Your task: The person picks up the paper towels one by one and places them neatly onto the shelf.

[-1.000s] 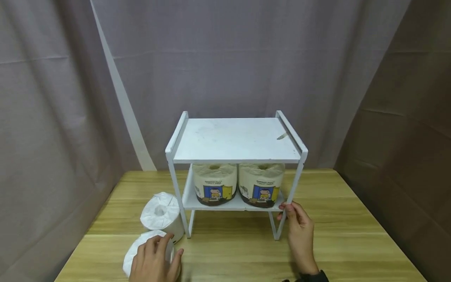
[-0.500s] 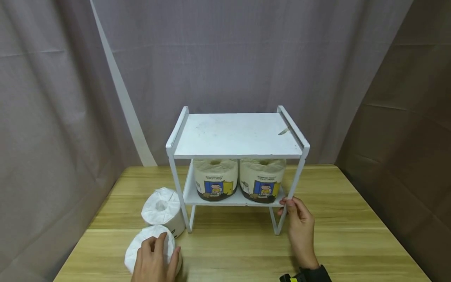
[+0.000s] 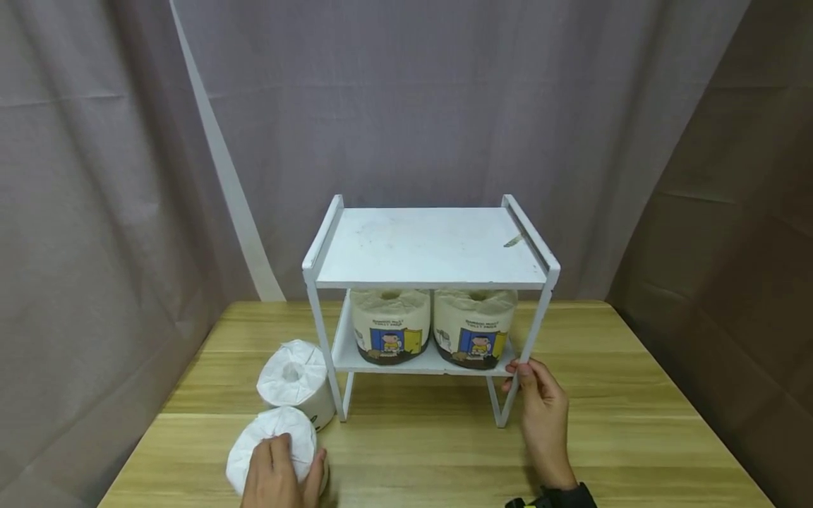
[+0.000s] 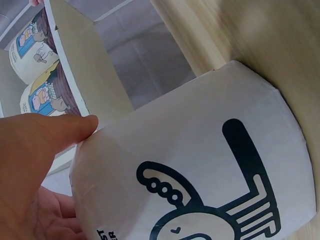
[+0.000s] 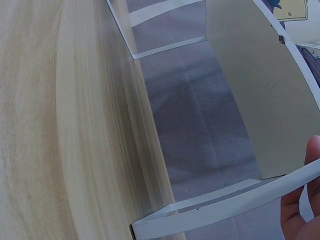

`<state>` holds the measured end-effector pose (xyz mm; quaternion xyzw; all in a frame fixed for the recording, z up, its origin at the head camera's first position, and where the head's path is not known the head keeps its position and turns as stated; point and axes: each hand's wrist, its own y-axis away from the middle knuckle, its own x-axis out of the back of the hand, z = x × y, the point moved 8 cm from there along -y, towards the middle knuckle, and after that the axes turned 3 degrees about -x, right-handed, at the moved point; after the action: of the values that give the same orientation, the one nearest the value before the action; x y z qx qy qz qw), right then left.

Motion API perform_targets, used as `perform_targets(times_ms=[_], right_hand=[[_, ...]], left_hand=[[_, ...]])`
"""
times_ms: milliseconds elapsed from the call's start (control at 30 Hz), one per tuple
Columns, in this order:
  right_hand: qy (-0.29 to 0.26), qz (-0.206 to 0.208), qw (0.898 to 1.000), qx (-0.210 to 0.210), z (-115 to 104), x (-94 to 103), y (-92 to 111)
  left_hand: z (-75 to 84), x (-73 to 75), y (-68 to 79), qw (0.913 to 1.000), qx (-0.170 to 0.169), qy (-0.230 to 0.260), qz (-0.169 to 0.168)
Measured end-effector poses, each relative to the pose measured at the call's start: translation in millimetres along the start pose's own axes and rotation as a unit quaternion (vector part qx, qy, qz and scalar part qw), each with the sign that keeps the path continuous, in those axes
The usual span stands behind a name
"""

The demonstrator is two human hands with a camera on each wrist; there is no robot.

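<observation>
Two shelved rolls (image 3: pixel 390 324) | two loose rolls (image 3: pixel 254 443) | left hand (image 3: pixel 277 478) grips one, right hand (image 3: pixel 543 416) — rack (image 3: pixel 432 247)

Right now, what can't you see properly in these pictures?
Head view: the backs of the two shelf rolls, hidden by their own fronts and the shelf's top.
Head view: part of the front roll's top, covered by the left hand.
Left wrist view: the rest of the drawing, cut off by the bottom edge.
Right wrist view: most of the right hand, cut off by the right edge.
</observation>
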<state>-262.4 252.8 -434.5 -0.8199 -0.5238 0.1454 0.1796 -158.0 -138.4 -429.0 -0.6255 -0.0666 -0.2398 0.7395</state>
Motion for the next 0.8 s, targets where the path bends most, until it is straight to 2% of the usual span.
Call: perform_targets(times_ms=[167, 300, 433, 700, 800], right_hand=[[-0.004, 0.001, 1.0, -0.004, 0.5, -0.3, -0.7], [-0.006, 0.002, 1.0, -0.006, 0.6, -0.5, -0.4], [-0.007, 0.002, 1.0, -0.01, 1.4, 0.1, 0.9], [-0.013, 0.0, 1.0, -0.01, 0.4, -0.8, 1.2], [-0.01, 0.0, 1.0, -0.009, -0.2, -0.5, 0.6]], left_hand=[[1.5, -0.6, -0.4, 0.9997, -0.018, -0.011, 0.01], [4.0, -2.3, -1.7, 0.9982, -0.046, -0.038, -0.003], [6.0, -4.7, -0.4, 0.9962, -0.074, -0.044, -0.012], [5.9, -4.5, 7.9, 0.9927, -0.111, -0.026, 0.039], [5.4, -6.5, 9.5, 0.9917, -0.116, -0.03, 0.045]])
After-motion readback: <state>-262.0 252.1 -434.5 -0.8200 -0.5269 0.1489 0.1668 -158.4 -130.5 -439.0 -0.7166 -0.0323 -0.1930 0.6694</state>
